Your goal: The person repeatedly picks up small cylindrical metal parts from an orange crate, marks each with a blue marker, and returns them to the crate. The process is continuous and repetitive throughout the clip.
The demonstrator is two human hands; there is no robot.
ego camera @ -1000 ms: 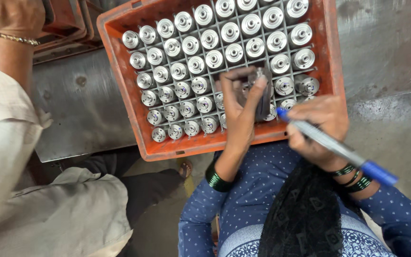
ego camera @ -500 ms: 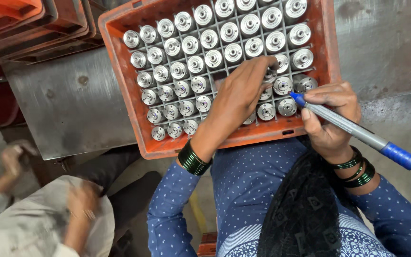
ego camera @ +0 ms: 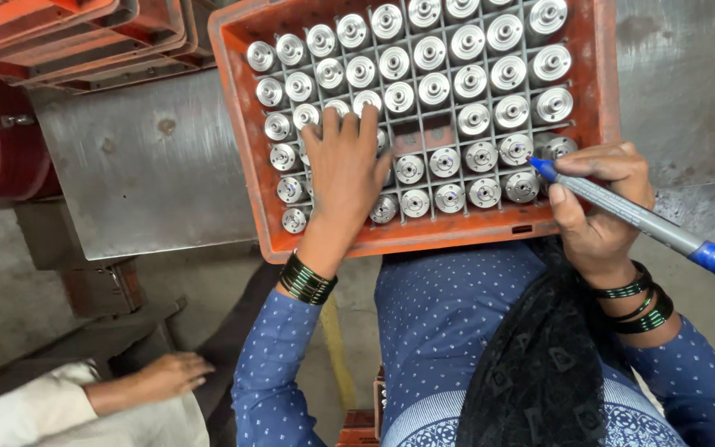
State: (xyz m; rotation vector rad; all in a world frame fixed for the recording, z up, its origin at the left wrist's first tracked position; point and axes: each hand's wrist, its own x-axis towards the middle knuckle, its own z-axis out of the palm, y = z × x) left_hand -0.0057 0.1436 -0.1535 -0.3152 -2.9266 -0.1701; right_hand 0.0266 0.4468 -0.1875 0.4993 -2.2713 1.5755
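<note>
**Operator:** I'm looking down at the orange crate (ego camera: 237, 124) sitting on the lap. The left hand (ego camera: 343, 170) is lying flat and unclenched across the metal cylinders (ego camera: 457, 91) in the lower left rows, fingers spread over their tops, gripping nothing. The right hand (ego camera: 599, 203) is pinching a blue marker pen (ego camera: 647, 222), its tip hovering just beside the cylinder at the near right corner of the grid.

**Partner:** What's worrying you?

**Operator:** Mostly the crate. It's resting on the knees rather than on the steel table (ego camera: 138, 165), so I'm judging that leaning on the left palm could be tipping it toward the body. The parts are standing loose in their grey divider cells, and a tilt might be letting them rattle or lift out.

**Partner:** And the pen?

**Operator:** The tip is sitting right at the rim of one cap. If the wrist is wobbling, the ink may be landing on the divider or the neighbouring cylinder instead. The left hand is also hiding several cells, so I'm guessing some could be getting skipped or marked twice.

**Partner:** Anyone else close?

**Operator:** Another person's hand (ego camera: 167, 374) in a pale sleeve is resting low at the left, well apart from the crate. A bump from there seems unlikely.
</note>
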